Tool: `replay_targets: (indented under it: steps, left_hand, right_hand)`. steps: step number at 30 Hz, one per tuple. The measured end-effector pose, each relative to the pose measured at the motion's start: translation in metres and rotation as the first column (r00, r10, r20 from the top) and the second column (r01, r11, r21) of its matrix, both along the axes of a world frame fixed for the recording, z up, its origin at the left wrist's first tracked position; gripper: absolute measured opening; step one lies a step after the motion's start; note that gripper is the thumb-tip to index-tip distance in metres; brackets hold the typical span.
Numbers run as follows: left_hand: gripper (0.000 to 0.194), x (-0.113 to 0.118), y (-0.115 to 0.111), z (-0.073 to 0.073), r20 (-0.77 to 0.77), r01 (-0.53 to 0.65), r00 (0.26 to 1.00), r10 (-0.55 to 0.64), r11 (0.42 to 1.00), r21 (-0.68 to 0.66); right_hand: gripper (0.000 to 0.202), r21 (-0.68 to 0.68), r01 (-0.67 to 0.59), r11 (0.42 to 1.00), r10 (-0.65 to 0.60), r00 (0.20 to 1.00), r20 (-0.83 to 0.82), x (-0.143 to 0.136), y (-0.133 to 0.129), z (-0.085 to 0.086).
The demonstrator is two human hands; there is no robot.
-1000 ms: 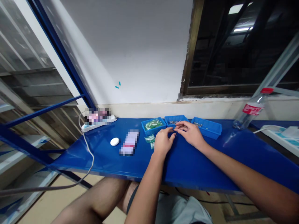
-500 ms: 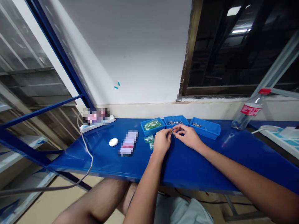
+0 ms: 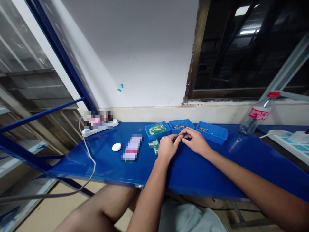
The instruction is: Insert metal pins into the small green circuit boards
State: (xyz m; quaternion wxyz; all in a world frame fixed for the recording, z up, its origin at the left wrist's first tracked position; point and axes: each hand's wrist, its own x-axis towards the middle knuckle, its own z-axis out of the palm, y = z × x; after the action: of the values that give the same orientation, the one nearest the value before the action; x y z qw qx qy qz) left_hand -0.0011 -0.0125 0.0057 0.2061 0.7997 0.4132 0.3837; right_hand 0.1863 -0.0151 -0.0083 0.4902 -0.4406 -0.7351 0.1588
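My left hand (image 3: 168, 147) and my right hand (image 3: 195, 141) meet at the fingertips over the blue table (image 3: 193, 174). Both are closed in a pinch, and whatever they hold is too small and hidden to name. Just behind them is a blue bin (image 3: 171, 131) with small metal parts. To its left a blue bin (image 3: 151, 139) holds a green-and-white packet (image 3: 157, 129). Another blue bin (image 3: 218, 138) with a few small metal pieces stands to the right. Beside my left hand lie small green-and-white packets (image 3: 154, 144).
A pixelated phone-like object (image 3: 132, 148) and a white oval item (image 3: 117, 147) lie on the left. A power strip (image 3: 100, 127) with a grey cable (image 3: 91, 158) is at the back left. A red-capped bottle (image 3: 259, 113) stands at the right, near another power strip (image 3: 287, 141).
My left thumb has moved right and up against the right fingertips. The small piece that showed between the fingers is now hidden.
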Motion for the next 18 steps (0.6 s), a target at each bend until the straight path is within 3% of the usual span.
replay_targets:
  steps: [4, 10, 18]
  left_hand:
    - [0.03, -0.0013, 0.0042, -0.0042, -0.011, -0.017, 1.0, 0.016, 1.0, -0.007]
    - [0.026, -0.0018, 0.0095, -0.0092, 0.032, -0.03, 0.999, 0.029, 1.0, 0.002]
    - [0.034, 0.001, 0.0077, -0.0056, 0.033, -0.018, 0.999, 0.017, 0.999, 0.027]
  right_hand:
    - [0.012, -0.015, -0.034, 0.999, 0.034, 0.999, -0.001, -0.0026, -0.0023, 0.0015]
    - [0.018, -0.149, -0.025, 0.989, 0.0, 0.987, -0.163, -0.0044, -0.001, -0.0011]
    - [0.021, -0.141, -0.053, 0.989, 0.029, 0.986, -0.164, -0.0038, 0.0041, -0.0063]
